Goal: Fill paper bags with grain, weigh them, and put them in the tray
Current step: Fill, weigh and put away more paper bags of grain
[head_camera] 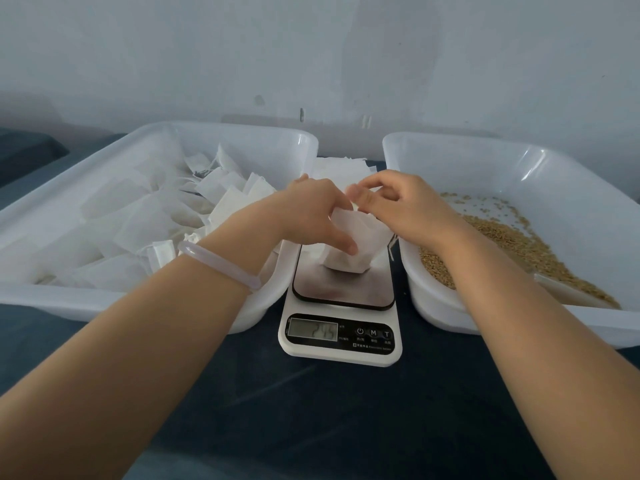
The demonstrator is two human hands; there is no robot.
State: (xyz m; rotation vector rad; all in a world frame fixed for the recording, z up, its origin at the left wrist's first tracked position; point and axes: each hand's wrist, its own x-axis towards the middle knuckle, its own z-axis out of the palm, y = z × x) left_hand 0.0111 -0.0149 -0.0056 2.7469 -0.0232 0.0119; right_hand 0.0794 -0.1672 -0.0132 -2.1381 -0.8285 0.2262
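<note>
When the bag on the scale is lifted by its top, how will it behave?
The bag is thin, creased paper, so the top is probably floppy. Its bulging bottom sits on the scale, so the weight likely hangs low. The mouth looks open; tilting may spill its contents.

White paper bag (350, 252) upright on a white digital scale (341, 337), top gripped by left hand (311, 209) and right hand (398, 206), filled bags (145, 216) heaped in translucent tray (104, 299) at 9 o'clock, golden grain (512, 244) in grain tray (571, 188) at 3 o'clock
</note>
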